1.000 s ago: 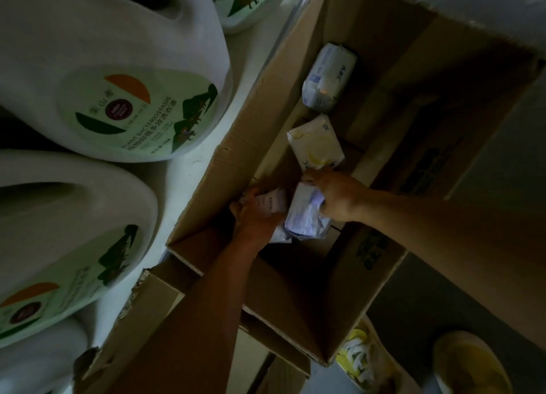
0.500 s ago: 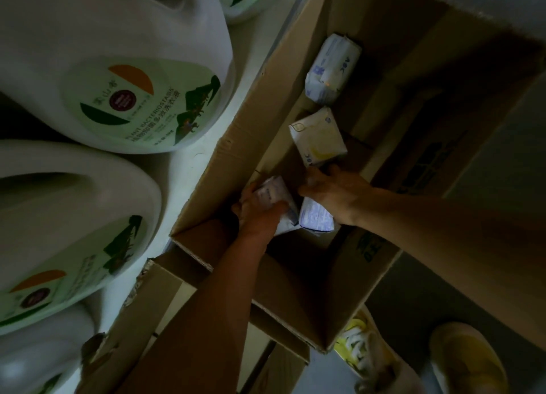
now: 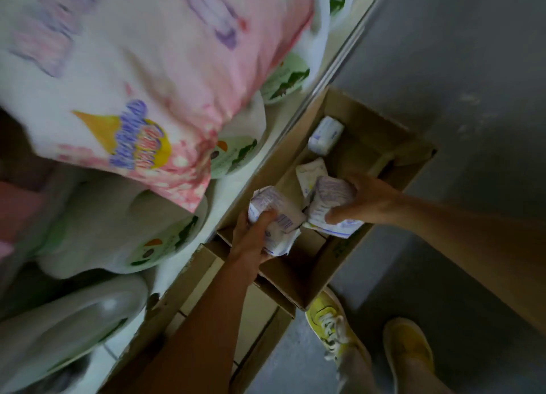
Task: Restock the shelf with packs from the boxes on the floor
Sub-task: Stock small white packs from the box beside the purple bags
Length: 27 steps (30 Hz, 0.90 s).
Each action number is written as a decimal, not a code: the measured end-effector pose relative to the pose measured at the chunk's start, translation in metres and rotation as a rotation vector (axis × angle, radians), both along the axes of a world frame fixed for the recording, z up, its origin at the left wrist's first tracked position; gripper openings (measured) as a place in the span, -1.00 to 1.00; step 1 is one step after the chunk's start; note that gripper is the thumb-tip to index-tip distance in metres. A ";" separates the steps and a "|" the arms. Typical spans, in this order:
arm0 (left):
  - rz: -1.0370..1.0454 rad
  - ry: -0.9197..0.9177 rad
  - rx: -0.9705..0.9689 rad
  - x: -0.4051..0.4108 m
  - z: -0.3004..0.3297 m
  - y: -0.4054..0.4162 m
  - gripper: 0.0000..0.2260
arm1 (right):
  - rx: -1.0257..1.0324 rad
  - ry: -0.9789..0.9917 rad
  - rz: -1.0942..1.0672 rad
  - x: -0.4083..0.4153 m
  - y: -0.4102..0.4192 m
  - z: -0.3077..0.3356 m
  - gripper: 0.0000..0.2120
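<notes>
Far to the left of the fingers, white detergent jugs (image 3: 165, 237) are sitting on the shelf (image 3: 334, 77), with a blurred pink-and-white bag (image 3: 141, 77) hanging over them. Moving rightward, the left hand (image 3: 254, 237) is gripping a white pack (image 3: 274, 216), its fingers curling round the wrapper, just above the near end of the open cardboard box (image 3: 334, 254) on the floor. Right beside it, almost touching, the right hand (image 3: 363, 198) is holding a second pack (image 3: 331, 204), thumb underneath and fingers wrapping over the top. Beyond the right fingers, two more packs are lying in the box: a cream pack (image 3: 310, 172) just behind the held one, and a blue-printed pack (image 3: 326, 135) further off toward the far end. Below the right arm, yellow shoes (image 3: 404, 352) are standing beside the box. Judging by this, the restocking is only partly along: two packs are in hand but not yet shelved, and at least two are waiting in the box.
</notes>
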<state>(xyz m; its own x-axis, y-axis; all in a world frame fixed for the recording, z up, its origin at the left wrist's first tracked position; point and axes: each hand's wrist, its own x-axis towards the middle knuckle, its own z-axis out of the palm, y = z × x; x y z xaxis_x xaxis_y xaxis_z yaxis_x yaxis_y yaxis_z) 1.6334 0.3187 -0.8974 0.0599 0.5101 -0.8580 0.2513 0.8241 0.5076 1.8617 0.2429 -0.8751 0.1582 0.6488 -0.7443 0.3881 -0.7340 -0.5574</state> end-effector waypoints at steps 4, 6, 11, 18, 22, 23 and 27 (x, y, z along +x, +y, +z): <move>0.016 -0.138 -0.048 0.002 0.067 -0.019 -0.38 | 0.049 0.161 -0.197 0.019 -0.022 0.065 -0.52; -0.017 -0.188 -0.084 0.005 0.106 -0.030 -0.34 | 0.012 0.244 -0.257 0.025 -0.037 0.103 -0.60; -0.018 -0.329 -0.121 0.012 0.214 -0.060 -0.37 | -0.009 0.425 -0.334 0.020 -0.064 0.200 -0.50; 0.075 -0.409 -0.025 -0.011 0.361 -0.089 -0.47 | 0.171 0.494 -0.282 -0.004 -0.056 0.340 -0.52; 0.156 -0.378 0.110 -0.046 0.428 -0.109 -0.65 | 0.429 0.244 -0.275 -0.034 -0.050 0.412 -0.56; 0.166 -0.385 0.136 -0.055 0.443 -0.115 -0.63 | 0.489 0.198 -0.240 -0.048 -0.049 0.433 -0.51; 0.266 -0.422 0.215 -0.087 0.507 -0.132 -0.69 | 0.582 0.202 -0.052 -0.099 -0.050 0.498 -0.43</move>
<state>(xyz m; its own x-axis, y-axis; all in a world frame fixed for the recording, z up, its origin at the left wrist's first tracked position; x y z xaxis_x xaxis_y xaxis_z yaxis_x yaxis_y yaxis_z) 1.5459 0.1862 -0.3904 0.2215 0.7163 -0.6617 -0.2142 0.6977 0.6836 1.7628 0.1932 -0.3776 0.0937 0.9527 -0.2890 0.2052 -0.3025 -0.9308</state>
